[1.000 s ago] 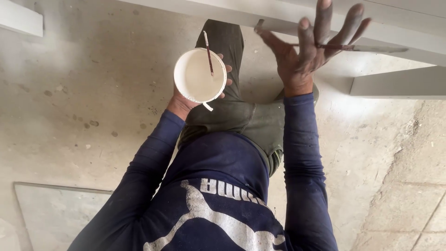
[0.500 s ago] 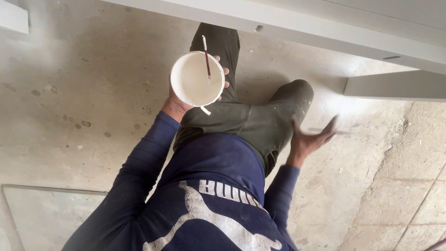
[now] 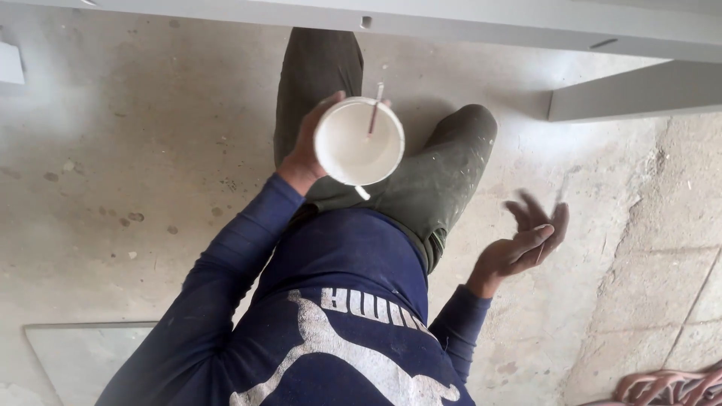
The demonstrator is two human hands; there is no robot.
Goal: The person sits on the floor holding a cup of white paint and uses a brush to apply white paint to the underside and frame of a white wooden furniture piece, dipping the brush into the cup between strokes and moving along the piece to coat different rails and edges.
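Note:
My left hand [image 3: 304,154] is shut around a white cup [image 3: 353,146] with white paste inside. A thin stick [image 3: 374,109] leans on the cup's far rim. I hold the cup over my olive-green trousers [image 3: 429,180], above my bent knees. My right hand [image 3: 526,240] hangs out to the right over the concrete floor, palm up and fingers apart. It is motion-blurred. A faint thin streak shows by its fingertips, and I cannot tell what it is. Dark blue sleeves cover both arms.
A grey painted beam [image 3: 451,22] runs across the top, and a grey bar [image 3: 632,90] juts in at the upper right. A pale flat pane [image 3: 83,361] lies at the lower left. A reddish sandal [image 3: 669,387] sits at the bottom right, with tiled floor [image 3: 677,263] beside it.
My right hand came down from the grey beam to beside my right hip. The cup shifted a little to the right, over my knees.

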